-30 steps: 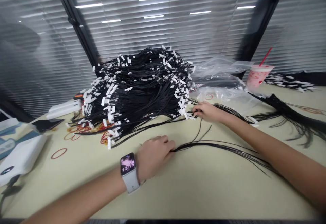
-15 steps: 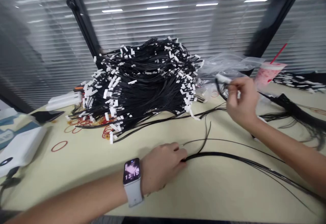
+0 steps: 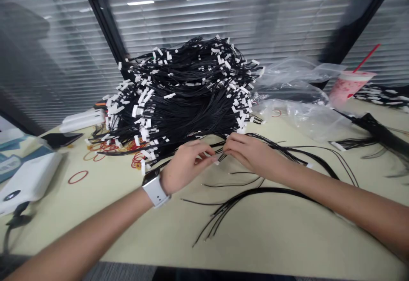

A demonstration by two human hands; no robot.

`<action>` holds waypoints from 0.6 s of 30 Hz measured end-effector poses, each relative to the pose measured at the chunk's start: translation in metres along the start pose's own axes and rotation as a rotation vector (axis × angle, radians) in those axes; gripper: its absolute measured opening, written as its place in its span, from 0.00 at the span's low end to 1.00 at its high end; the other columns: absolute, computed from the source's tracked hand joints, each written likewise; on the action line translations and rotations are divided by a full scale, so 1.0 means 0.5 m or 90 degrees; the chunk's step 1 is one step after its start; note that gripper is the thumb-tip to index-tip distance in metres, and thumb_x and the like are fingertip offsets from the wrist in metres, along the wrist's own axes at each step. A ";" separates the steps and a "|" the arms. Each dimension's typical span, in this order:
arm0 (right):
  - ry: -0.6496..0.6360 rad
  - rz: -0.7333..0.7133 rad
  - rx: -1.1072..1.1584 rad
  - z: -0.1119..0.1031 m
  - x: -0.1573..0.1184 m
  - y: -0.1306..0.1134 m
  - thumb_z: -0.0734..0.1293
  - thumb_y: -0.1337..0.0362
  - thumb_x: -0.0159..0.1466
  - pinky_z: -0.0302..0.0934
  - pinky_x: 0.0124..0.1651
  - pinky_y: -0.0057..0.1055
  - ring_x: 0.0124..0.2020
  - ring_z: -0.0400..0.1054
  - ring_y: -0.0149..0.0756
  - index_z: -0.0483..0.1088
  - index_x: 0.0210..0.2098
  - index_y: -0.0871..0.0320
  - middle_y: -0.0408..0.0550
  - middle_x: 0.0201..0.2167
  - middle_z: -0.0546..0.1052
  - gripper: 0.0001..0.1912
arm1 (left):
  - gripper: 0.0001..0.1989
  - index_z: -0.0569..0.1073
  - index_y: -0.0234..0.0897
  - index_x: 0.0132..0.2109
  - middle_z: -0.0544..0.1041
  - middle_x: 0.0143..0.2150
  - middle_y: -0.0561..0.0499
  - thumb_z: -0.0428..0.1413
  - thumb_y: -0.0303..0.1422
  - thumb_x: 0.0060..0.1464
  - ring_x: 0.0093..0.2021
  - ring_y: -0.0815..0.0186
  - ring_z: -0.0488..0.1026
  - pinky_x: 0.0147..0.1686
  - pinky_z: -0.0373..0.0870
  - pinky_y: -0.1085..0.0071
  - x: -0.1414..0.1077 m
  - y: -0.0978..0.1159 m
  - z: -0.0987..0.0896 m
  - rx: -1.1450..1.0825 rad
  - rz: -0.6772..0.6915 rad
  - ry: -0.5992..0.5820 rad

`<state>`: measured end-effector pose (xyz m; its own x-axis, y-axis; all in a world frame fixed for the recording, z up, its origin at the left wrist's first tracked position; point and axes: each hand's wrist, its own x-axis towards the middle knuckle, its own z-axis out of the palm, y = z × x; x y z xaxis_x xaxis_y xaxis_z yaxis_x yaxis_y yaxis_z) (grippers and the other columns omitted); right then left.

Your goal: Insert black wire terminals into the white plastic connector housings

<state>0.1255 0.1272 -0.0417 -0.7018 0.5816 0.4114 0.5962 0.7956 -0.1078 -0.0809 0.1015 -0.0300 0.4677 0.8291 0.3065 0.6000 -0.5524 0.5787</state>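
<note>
Both my hands work close together in front of a big pile of black cables with white connectors. My left hand wears a watch with a light band; its thumb and fingertips pinch together at thin black cable strands. Beside the thumb tip shows a small white connector. My right hand, palm down, has its fingers closed round the same black cable, partly hidden under them. Below the hands, a loose black cable bundle lies with its strand ends fanned out to the left.
Red rubber bands lie at left near a white box-shaped device and a dark phone. Clear plastic bags and a pink drink cup stand at the back right. Another black bundle lies at right.
My right hand has come left and down from beside the plastic bags, bringing the cable to the pile's front. My left hand has let go of the lower bundle and moved up beside it.
</note>
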 end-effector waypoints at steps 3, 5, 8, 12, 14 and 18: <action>-0.008 -0.010 0.019 -0.023 -0.016 -0.039 0.55 0.70 0.65 0.59 0.37 0.31 0.33 0.63 0.33 0.68 0.34 0.59 0.49 0.33 0.67 0.11 | 0.06 0.72 0.36 0.37 0.70 0.37 0.50 0.55 0.33 0.53 0.33 0.68 0.71 0.33 0.72 0.72 -0.003 -0.006 0.013 0.021 0.009 -0.058; -0.076 -0.047 0.078 -0.029 -0.031 -0.074 0.58 0.69 0.64 0.60 0.37 0.28 0.34 0.64 0.32 0.68 0.32 0.58 0.46 0.32 0.68 0.08 | 0.06 0.72 0.36 0.39 0.70 0.39 0.49 0.55 0.31 0.52 0.34 0.67 0.71 0.36 0.72 0.70 -0.004 -0.012 0.021 0.074 0.040 -0.083; -0.161 -0.074 0.100 -0.012 -0.056 -0.112 0.62 0.67 0.62 0.61 0.36 0.29 0.34 0.65 0.33 0.68 0.32 0.58 0.46 0.32 0.69 0.03 | 0.06 0.72 0.35 0.39 0.70 0.40 0.48 0.54 0.28 0.53 0.35 0.66 0.71 0.38 0.70 0.68 -0.004 -0.017 0.031 0.139 0.071 -0.097; -0.114 -0.086 0.042 0.033 -0.071 -0.098 0.59 0.70 0.63 0.60 0.36 0.32 0.33 0.62 0.35 0.66 0.29 0.59 0.47 0.30 0.67 0.07 | 0.07 0.72 0.36 0.36 0.71 0.39 0.46 0.50 0.30 0.56 0.38 0.61 0.70 0.40 0.67 0.64 0.000 -0.014 0.033 0.149 0.046 -0.083; -0.098 -0.078 0.028 0.046 -0.071 -0.069 0.57 0.74 0.62 0.59 0.37 0.33 0.34 0.61 0.36 0.65 0.29 0.60 0.48 0.31 0.67 0.08 | 0.07 0.71 0.35 0.36 0.72 0.38 0.46 0.49 0.31 0.57 0.38 0.60 0.70 0.40 0.67 0.63 0.001 -0.015 0.032 0.137 0.020 -0.065; -0.079 -0.029 0.038 0.046 -0.070 -0.017 0.56 0.80 0.57 0.58 0.36 0.33 0.32 0.60 0.35 0.62 0.29 0.59 0.48 0.31 0.67 0.11 | 0.07 0.70 0.34 0.36 0.74 0.33 0.48 0.48 0.30 0.57 0.32 0.65 0.70 0.34 0.67 0.67 0.007 -0.033 0.030 0.061 -0.049 -0.033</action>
<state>0.1363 0.1040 -0.0759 -0.7728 0.5584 0.3016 0.5412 0.8281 -0.1463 -0.0793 0.1125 -0.0500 0.4489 0.8652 0.2234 0.6937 -0.4950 0.5232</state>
